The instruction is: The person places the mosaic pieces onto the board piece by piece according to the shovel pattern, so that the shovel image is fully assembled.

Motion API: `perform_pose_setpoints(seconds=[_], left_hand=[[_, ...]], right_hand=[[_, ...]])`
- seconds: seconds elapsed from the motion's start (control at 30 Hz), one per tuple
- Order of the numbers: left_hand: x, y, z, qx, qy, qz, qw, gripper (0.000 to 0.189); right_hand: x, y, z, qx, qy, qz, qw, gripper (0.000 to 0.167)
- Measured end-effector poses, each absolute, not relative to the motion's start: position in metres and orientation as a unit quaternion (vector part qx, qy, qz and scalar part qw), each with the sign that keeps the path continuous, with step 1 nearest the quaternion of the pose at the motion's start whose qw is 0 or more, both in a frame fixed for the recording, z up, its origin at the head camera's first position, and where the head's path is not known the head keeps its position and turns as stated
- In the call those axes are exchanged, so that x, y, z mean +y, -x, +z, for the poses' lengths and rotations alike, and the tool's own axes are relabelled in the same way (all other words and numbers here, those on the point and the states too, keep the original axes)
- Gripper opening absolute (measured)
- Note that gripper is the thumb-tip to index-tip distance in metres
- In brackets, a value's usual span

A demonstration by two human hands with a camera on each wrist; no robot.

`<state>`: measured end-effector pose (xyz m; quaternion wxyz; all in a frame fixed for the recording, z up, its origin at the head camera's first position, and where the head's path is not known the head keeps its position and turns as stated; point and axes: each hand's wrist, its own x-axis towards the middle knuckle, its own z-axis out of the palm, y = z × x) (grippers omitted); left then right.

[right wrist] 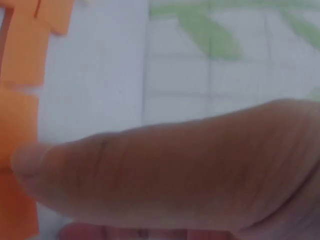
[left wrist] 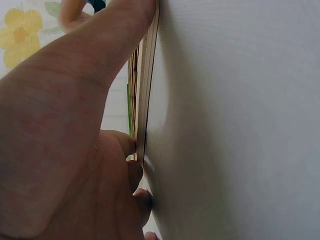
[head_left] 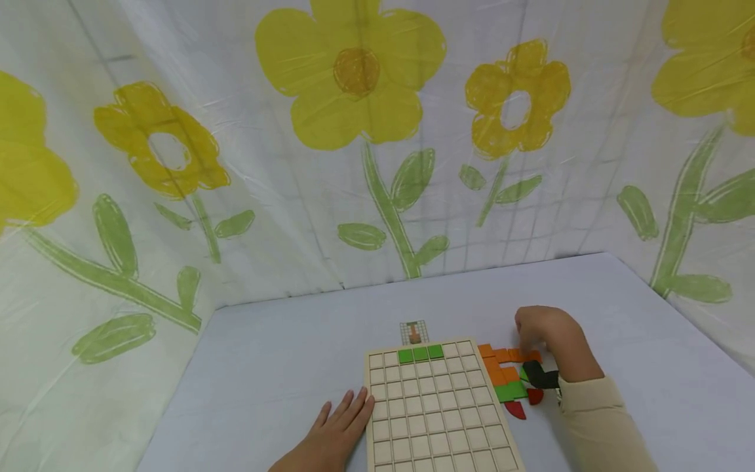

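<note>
A pale wooden grid board [head_left: 436, 423] lies on the table, with several green square tiles [head_left: 421, 354] set side by side in its far row. My left hand [head_left: 336, 429] rests at the board's left side, fingers extended and fingertips at its edge. To the right of the board, my right hand [head_left: 551, 328] bends down over orange tiles [head_left: 498, 373]. In the right wrist view the thumb [right wrist: 100, 175] reaches an orange tile [right wrist: 20, 120] near a seam between two tiles. The other fingers are mostly hidden below it, and I cannot tell whether they pinch a tile.
Green tiles [head_left: 510, 391] and red quarter-round pieces [head_left: 515, 410] lie beside the board, near the right wrist. A small pattern card [head_left: 413, 333] sits just beyond the board's far edge. A flower-printed curtain [head_left: 307, 216] hangs behind the white table [head_left: 283, 354].
</note>
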<state>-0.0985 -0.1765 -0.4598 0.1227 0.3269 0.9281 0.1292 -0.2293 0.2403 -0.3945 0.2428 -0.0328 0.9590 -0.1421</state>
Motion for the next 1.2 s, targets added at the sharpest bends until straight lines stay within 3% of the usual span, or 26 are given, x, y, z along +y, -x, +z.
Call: perform_pose_setpoints(seconds=[0.2,0.33,0.53,0.77,1.2], left_hand=[[-0.176,0.099,-0.460,0.929,-0.324,0.130,0.126,0.115],[-0.176,0.098,-0.460,0.929,-0.321,0.131,0.126,0.114],[-0.175,0.098,-0.460,0.929,-0.319,0.133,0.128,0.115],[-0.175,0.099,-0.458,0.929,-0.317,0.139,0.132,0.115],[-0.175,0.098,-0.458,0.929,-0.321,0.134,0.125,0.116]], right_hand=[[0.250,0.228,-0.398,0.938,-0.009,-0.210,0.277,0.020],[0.241,0.227,-0.403,0.926,0.026,-0.250,0.281,0.024],[0.230,0.231,-0.410,0.940,0.077,-0.221,0.247,0.023],[0.228,0.240,-0.415,0.966,0.129,-0.171,0.145,0.023],[0.226,0.240,-0.412,0.965,0.132,-0.173,0.145,0.020]])
